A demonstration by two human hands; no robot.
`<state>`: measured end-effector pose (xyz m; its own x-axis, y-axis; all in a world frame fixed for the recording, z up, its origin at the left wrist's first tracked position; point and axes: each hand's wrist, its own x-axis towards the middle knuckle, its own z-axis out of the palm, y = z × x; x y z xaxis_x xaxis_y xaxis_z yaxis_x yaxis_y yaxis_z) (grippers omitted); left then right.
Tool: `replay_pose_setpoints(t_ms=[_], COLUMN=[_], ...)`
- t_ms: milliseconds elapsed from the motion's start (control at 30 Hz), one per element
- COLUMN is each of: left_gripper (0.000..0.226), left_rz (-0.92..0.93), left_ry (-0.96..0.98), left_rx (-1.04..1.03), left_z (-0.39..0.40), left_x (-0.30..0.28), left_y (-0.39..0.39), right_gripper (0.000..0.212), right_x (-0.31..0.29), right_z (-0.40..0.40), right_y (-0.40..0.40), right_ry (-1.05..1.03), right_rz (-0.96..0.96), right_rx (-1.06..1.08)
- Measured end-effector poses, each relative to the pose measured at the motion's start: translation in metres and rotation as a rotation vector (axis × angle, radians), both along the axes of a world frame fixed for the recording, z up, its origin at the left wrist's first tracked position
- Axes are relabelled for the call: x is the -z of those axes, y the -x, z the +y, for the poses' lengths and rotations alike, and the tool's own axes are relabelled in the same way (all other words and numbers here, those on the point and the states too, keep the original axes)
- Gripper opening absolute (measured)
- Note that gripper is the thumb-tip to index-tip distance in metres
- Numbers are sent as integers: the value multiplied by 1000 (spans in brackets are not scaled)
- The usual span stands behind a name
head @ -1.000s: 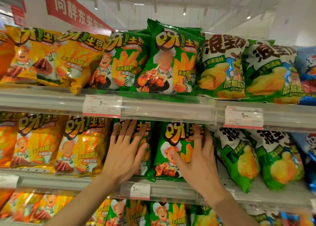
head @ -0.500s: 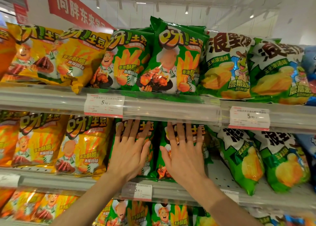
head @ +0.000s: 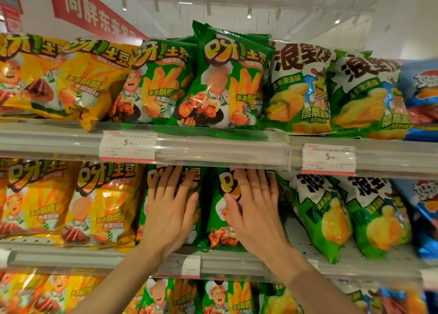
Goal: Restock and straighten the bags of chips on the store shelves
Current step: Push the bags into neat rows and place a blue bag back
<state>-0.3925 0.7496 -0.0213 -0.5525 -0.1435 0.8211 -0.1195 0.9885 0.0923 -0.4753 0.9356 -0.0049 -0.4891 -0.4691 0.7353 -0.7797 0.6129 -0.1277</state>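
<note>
Both forearms reach up from the frame's bottom to the middle shelf [head: 71, 258]. The left hand [head: 167, 215] and right hand [head: 257, 215] lie flat, fingers straight and spread, each pressing a green bag at frame centre: left bag [head: 151, 176], right bag [head: 219, 233].

green chip bags [head: 220, 218] are showing glossy, crinkled plastic film, catching glare. shelf edge [head: 71, 258] is looking like matt grey metal, fronted by a clear shiny plastic strip [head: 213, 147]. price tags [head: 128, 145] are reading as white paper behind it.
</note>
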Motion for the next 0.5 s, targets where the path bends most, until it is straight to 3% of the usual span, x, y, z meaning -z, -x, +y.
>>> replay_pose_setpoints(t_ms=[133,300,400,500], left_gripper=[34,14,22,61], left_rz=[157,55,-74,-254], left_ry=[-201,-306,-377,-620], left_rx=[228,470,466,452], left_z=[50,131,178,214], left_x=[-12,-15,-9,-6], left_y=[0,14,33,56], right_gripper=[53,38,31,37], right_x=[-12,-20,-16,-9], right_z=[46,124,162,189], right_y=[10,45,68,82], right_ry=[176,264,215,153], right_rz=[-82,-137,-208,-309], right_rx=[-33,58,123,153])
